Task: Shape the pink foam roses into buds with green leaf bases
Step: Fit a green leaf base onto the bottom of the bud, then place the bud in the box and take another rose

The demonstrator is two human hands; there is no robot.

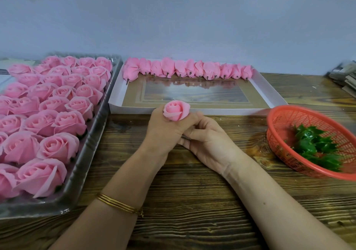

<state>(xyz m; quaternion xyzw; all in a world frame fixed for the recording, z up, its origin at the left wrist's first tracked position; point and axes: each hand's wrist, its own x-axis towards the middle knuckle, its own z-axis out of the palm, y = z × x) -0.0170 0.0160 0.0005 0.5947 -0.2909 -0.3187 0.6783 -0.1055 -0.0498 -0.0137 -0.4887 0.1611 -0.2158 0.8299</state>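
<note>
One pink rose [176,110], two hands.
Fingers of left hand [163,130] and right hand [209,141] curl around it; roughly twelve buds [187,69] lie far.

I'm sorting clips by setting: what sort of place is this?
Probably a craft workbench for assembling artificial flowers: a clear tray packed with open pink foam roses, a white box holding a row of shaped buds, and a red basket of green leaf bases.

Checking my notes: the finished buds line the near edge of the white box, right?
Not quite. The head view shows the buds lining the far edge of the white box, not the near edge.
</note>
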